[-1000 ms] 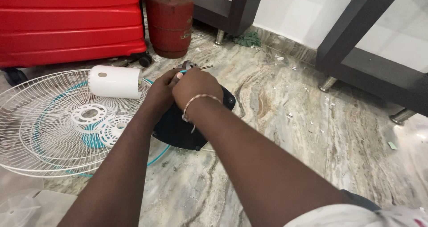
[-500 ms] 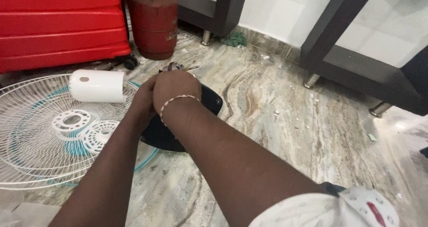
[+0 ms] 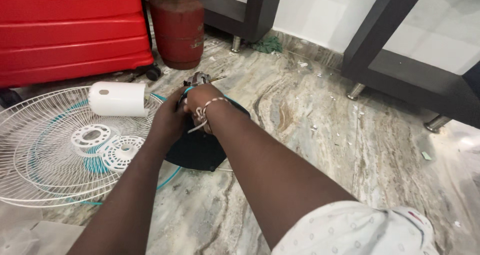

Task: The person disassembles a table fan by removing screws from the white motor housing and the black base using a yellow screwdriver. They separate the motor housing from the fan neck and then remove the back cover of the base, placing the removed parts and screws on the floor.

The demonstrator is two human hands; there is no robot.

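motor: the bare fan motor (image 3: 200, 78) stood at the far edge of the dark round housing (image 3: 197, 147) on the marble floor (image 3: 310, 150), its thin shaft pointing right, metal core exposed
right hand: my right hand (image 3: 202, 99) sat on the near side of the motor, fingers curled down over it; the grip looked narrow, pinching at something small there, though what it pinched was hidden
left hand: my left hand (image 3: 170, 119) pressed against the housing just beside the motor; I could not tell whether its fingers were closed around anything
done, as I judged it: the fan was well stripped down, since the white rear motor cover (image 3: 117, 99) lay loose on the wire guard (image 3: 45, 150), with two white plastic discs (image 3: 105, 142) on that guard
left, as I judged it: work at the motor itself was unfinished, and none of the loose parts had gone back on
further out: a red suitcase (image 3: 70, 30), a red gas cylinder (image 3: 177, 30), dark cabinet legs (image 3: 355, 91)
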